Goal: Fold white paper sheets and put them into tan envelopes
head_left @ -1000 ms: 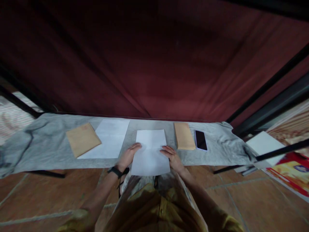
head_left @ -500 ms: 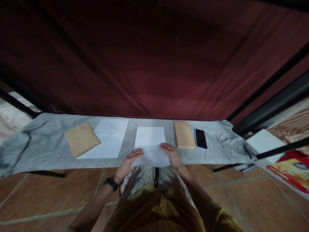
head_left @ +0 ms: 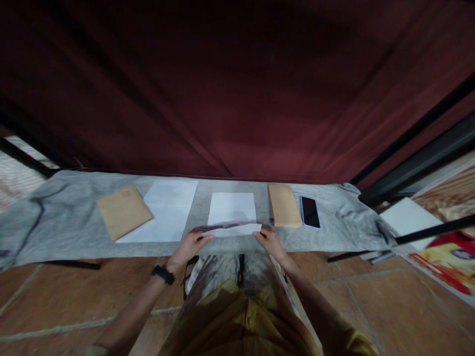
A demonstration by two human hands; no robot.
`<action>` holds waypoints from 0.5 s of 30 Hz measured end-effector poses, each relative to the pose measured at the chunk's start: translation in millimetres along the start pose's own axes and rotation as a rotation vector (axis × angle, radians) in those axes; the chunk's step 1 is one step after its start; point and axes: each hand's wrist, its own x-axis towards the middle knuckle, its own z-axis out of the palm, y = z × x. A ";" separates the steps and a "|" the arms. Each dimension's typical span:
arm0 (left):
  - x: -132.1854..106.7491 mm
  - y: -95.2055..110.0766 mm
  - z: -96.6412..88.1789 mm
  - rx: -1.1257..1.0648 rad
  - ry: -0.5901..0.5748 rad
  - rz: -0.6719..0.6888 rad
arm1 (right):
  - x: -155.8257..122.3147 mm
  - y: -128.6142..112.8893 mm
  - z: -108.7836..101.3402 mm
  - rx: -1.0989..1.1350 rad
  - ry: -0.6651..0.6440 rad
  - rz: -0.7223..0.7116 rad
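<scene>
A white sheet of paper (head_left: 232,207) lies on the grey cloth (head_left: 67,227) straight ahead of me. Its near edge is curled up off the cloth. My left hand (head_left: 188,245) pinches the near left corner and my right hand (head_left: 270,241) pinches the near right corner. A black band sits on my left wrist. A brown envelope (head_left: 284,211) lies just right of the sheet, close to my right hand.
Further left lie a second white sheet (head_left: 163,210) and another brown envelope (head_left: 123,211) overlapping it. A black phone (head_left: 309,211) rests right of the near envelope. A dark red curtain (head_left: 237,94) hangs behind. Tiled floor, white board and black bars lie to the right.
The sheet has slid away from me onto the cloth. Both hands have moved from its sides to its near corners, and the near edge has lifted and begun to fold over.
</scene>
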 end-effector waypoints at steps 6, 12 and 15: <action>27.2 13.6 10.9 -0.080 0.229 -0.221 | 24.1 -6.2 12.5 -0.157 0.120 0.112; 47.6 14.9 17.8 -0.027 0.307 -0.317 | 44.1 -7.8 21.7 -0.343 0.166 0.239; 58.7 12.8 19.0 -0.012 0.313 -0.373 | 51.8 -9.3 24.2 -0.441 0.141 0.286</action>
